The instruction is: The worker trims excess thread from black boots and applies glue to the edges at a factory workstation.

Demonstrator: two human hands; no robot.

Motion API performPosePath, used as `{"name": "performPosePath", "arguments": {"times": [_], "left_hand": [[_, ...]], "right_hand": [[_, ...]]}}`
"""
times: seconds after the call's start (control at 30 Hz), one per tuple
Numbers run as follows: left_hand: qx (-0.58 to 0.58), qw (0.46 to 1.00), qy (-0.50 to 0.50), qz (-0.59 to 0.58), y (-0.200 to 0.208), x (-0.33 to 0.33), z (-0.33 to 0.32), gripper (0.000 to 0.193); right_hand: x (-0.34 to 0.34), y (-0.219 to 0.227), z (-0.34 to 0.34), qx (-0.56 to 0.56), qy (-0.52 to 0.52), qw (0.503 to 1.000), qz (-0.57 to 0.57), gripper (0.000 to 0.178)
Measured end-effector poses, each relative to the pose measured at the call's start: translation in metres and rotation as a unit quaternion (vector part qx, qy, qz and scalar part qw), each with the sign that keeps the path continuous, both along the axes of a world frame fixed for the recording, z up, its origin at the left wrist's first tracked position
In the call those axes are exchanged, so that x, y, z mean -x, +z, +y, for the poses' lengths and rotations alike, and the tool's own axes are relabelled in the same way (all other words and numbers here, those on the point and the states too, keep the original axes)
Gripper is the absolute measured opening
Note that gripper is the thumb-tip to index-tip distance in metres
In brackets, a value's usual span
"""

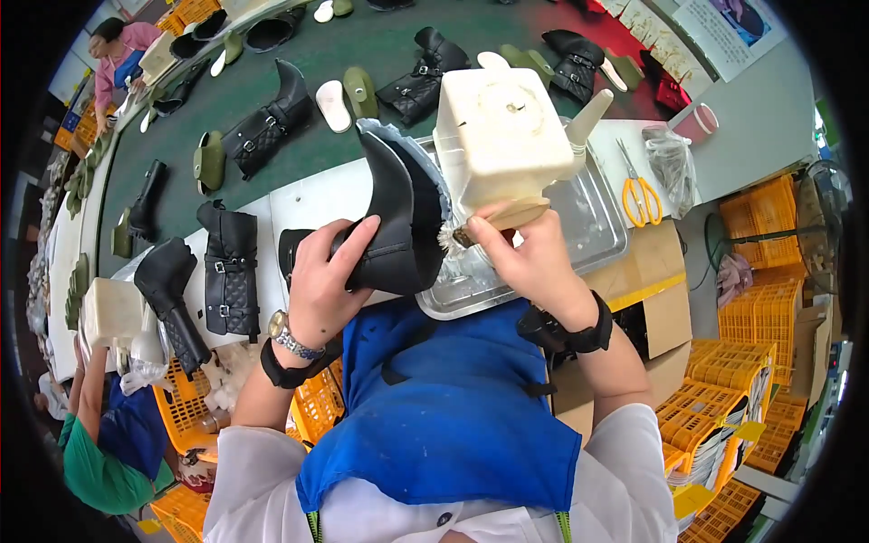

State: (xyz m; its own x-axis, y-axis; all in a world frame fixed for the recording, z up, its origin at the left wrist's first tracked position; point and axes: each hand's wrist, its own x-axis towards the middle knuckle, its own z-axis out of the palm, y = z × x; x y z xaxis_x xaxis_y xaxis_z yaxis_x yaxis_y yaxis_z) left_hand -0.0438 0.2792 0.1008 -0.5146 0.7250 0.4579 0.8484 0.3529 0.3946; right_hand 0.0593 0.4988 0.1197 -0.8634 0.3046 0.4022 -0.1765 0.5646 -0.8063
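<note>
My left hand grips a black boot above the near edge of the bench, thumb pressed on its side. The boot is tilted, and a pale grey-blue lining shows along one edge. In my right hand is a wooden-handled brush, its whitish bristles at the boot's edge; I cannot tell whether they touch. Just beyond the right hand, a cream plastic container stands in a metal tray. Another black boot with buckled straps lies left of my left hand.
Orange-handled scissors and a clear plastic bag lie to the right. Black boots, green pieces and a white insole rest on the green conveyor belt. Co-workers are at left. Yellow crates and a fan stand at right.
</note>
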Motion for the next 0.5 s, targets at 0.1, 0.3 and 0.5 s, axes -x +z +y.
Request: {"name": "performPosePath", "arguments": {"times": [0.1, 0.3, 0.5], "left_hand": [[-0.033, 0.999, 0.009, 0.038, -0.006, 0.001, 0.004, 0.083], [-0.16, 0.941, 0.078, -0.288, -0.013, 0.017, -0.006, 0.09], [-0.51, 0.546, -0.081, -0.66, -0.024, 0.05, -0.039, 0.055]], "right_hand": [[-0.003, -0.001, 0.005, 0.034, -0.019, 0.999, -0.003, 0.013], [-0.029, -0.001, 0.048, 0.2, -0.126, 0.97, -0.055, 0.023], [-0.04, -0.039, 0.051, 0.138, -0.11, 0.978, -0.114, 0.022]]}}
